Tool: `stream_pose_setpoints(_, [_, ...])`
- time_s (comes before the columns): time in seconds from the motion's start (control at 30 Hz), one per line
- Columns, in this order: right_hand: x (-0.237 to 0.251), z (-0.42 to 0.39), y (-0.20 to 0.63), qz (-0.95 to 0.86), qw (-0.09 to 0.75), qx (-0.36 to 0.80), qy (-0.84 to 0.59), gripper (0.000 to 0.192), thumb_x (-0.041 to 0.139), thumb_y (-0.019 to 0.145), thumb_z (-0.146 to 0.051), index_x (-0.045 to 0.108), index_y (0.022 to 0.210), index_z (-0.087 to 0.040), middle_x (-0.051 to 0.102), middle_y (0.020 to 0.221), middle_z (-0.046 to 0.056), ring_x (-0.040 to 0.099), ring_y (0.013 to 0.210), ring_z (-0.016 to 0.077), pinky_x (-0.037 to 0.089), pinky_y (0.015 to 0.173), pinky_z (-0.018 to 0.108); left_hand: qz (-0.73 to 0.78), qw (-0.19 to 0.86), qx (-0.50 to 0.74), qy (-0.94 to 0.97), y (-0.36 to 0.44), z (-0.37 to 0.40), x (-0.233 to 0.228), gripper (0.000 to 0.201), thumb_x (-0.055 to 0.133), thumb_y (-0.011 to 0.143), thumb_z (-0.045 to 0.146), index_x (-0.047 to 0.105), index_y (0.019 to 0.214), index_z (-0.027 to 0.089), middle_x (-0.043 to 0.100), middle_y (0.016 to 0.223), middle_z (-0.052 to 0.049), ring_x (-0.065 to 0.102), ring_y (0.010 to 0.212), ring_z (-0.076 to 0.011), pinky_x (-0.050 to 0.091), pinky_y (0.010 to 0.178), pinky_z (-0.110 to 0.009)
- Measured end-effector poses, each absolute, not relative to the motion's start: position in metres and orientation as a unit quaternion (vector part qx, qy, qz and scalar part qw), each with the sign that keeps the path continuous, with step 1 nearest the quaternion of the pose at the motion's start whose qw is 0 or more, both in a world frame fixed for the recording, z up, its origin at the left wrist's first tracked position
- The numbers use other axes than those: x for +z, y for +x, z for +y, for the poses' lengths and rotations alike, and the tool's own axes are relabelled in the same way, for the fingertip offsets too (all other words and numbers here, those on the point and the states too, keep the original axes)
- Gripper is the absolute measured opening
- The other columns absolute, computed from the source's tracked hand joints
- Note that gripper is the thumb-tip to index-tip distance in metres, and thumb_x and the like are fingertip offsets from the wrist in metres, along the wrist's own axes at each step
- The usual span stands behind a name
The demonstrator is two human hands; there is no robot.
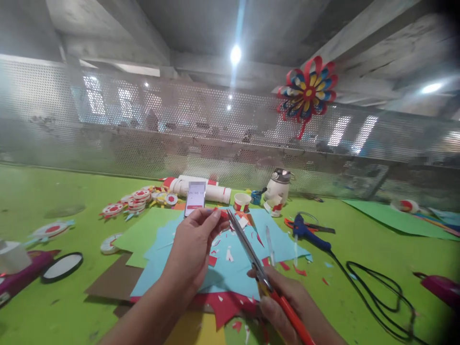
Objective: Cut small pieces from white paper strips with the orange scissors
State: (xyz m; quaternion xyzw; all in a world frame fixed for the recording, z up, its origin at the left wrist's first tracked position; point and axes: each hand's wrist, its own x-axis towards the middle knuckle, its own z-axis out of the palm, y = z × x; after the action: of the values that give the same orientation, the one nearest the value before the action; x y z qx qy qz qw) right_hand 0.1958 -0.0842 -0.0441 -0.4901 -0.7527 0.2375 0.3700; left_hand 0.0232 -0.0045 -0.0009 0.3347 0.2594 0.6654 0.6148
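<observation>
In my left hand [196,247], thumb and fingers pinch a small piece of red paper [222,215]. My right hand [283,297] is wrapped round the red handles of a pair of scissors [251,251]. The scissor blades point up and away, their tips close to the red paper; I cannot tell whether they touch it. Beneath both hands lie sheets of light blue paper [230,278], strewn with red and white scraps [229,255]. Red paper [224,306] with a jagged edge shows at the near side of the stack.
A phone [195,197] stands upright behind my left hand. Paper cups [242,201], a white jug [278,187] and white rolls [212,191] are at the back. On the right lies a blue glue gun [309,232] with a looped black cord [377,282]. Decorated paper discs [138,199] sit left.
</observation>
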Motion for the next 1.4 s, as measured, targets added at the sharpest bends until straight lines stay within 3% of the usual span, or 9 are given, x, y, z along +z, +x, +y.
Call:
stream_pose_setpoints(0.13, [-0.048, -0.087, 0.196, -0.740, 0.372, 0.252, -0.500, 0.049, 0.042, 0.084, -0.061, 0.062, 0.102, -0.020, 0.046, 0.054, -0.002, 0.046, 0.052, 0.0161, 0.035, 0.048, 0.024, 0.270, 0.619, 0.660, 0.330, 0.027, -0.008, -0.002, 0.015, 0.075, 0.065, 0.019, 0.065, 0.072, 0.011, 0.067, 0.074, -0.005, 0.063, 0.073, -0.0129, 0.051, 0.077, -0.026])
stream_pose_setpoints(0.4, [-0.049, -0.088, 0.195, -0.702, 0.401, 0.304, -0.504, 0.064, 0.035, 0.081, -0.071, 0.060, 0.103, -0.017, 0.041, 0.056, -0.003, 0.040, 0.050, 0.0130, 0.031, 0.047, 0.024, 0.288, 0.621, 0.633, 0.362, 0.032, -0.015, -0.005, 0.014, 0.073, 0.067, 0.023, 0.064, 0.071, 0.013, 0.065, 0.075, -0.004, 0.060, 0.075, -0.0136, 0.047, 0.076, -0.027])
stream_pose_setpoints(0.67, [-0.031, -0.088, 0.196, -0.607, 0.532, 0.283, -0.518, 0.032, 0.057, 0.083, -0.043, 0.056, 0.105, -0.019, 0.053, 0.072, -0.001, 0.049, 0.057, 0.0131, 0.042, 0.051, 0.024, 0.326, 0.630, 0.483, 0.514, 0.041, -0.019, -0.019, 0.015, 0.071, 0.068, 0.025, 0.061, 0.063, 0.015, 0.060, 0.062, 0.001, 0.050, 0.060, -0.0105, 0.039, 0.063, -0.025])
stream_pose_setpoints(0.8, [-0.033, -0.091, 0.197, -0.573, 0.573, 0.310, -0.497, 0.031, 0.058, 0.084, -0.040, 0.055, 0.109, -0.023, 0.057, 0.079, 0.000, 0.055, 0.060, 0.0132, 0.045, 0.052, 0.023, 0.314, 0.655, 0.390, 0.565, 0.050, -0.029, -0.026, 0.014, 0.070, 0.068, 0.025, 0.062, 0.064, 0.014, 0.061, 0.059, -0.001, 0.050, 0.057, -0.0116, 0.037, 0.058, -0.025])
stream_pose_setpoints(1.0, [-0.044, -0.087, 0.198, -0.548, 0.584, 0.328, -0.502, 0.037, 0.063, 0.079, -0.045, 0.061, 0.108, -0.022, 0.060, 0.076, 0.002, 0.059, 0.062, 0.0158, 0.049, 0.054, 0.025, 0.288, 0.686, 0.392, 0.542, 0.056, -0.029, -0.033, 0.022, 0.073, 0.064, 0.031, 0.058, 0.062, 0.014, 0.062, 0.059, -0.003, 0.051, 0.054, -0.0122, 0.037, 0.056, -0.026])
stream_pose_setpoints(1.13, [-0.043, -0.085, 0.200, -0.525, 0.597, 0.385, -0.468, 0.038, 0.067, 0.076, -0.046, 0.063, 0.106, -0.022, 0.062, 0.074, 0.002, 0.059, 0.061, 0.0158, 0.050, 0.059, 0.026, 0.272, 0.676, 0.397, 0.559, 0.058, -0.026, -0.036, 0.029, 0.075, 0.061, 0.036, 0.057, 0.063, 0.014, 0.059, 0.059, -0.002, 0.052, 0.054, -0.0117, 0.039, 0.054, -0.026])
stream_pose_setpoints(1.27, [-0.044, -0.084, 0.206, -0.467, 0.601, 0.516, -0.392, 0.034, 0.067, 0.076, -0.038, 0.063, 0.105, -0.020, 0.061, 0.070, 0.002, 0.060, 0.060, 0.0166, 0.050, 0.057, 0.028, 0.201, 0.650, 0.422, 0.599, 0.055, -0.029, -0.036, 0.025, 0.069, 0.071, 0.033, 0.062, 0.088, 0.017, 0.065, 0.084, -0.007, 0.060, 0.067, -0.0155, 0.046, 0.059, -0.029])
stream_pose_setpoints(1.33, [-0.045, -0.083, 0.209, -0.421, 0.596, 0.586, -0.353, 0.029, 0.066, 0.076, -0.034, 0.064, 0.101, -0.020, 0.059, 0.068, 0.001, 0.059, 0.058, 0.0154, 0.049, 0.056, 0.027, 0.175, 0.601, 0.417, 0.659, 0.051, -0.032, -0.031, 0.020, 0.065, 0.075, 0.027, 0.065, 0.094, 0.019, 0.066, 0.093, -0.009, 0.063, 0.074, -0.0177, 0.048, 0.067, -0.032])
stream_pose_setpoints(1.4, [-0.043, -0.084, 0.211, -0.399, 0.578, 0.639, -0.313, 0.019, 0.064, 0.075, -0.032, 0.067, 0.087, -0.018, 0.058, 0.069, 0.001, 0.058, 0.058, 0.0141, 0.047, 0.057, 0.027, 0.183, 0.509, 0.419, 0.729, 0.048, -0.035, -0.025, 0.013, 0.062, 0.076, 0.020, 0.070, 0.086, 0.019, 0.067, 0.083, -0.008, 0.062, 0.075, -0.0180, 0.048, 0.072, -0.033])
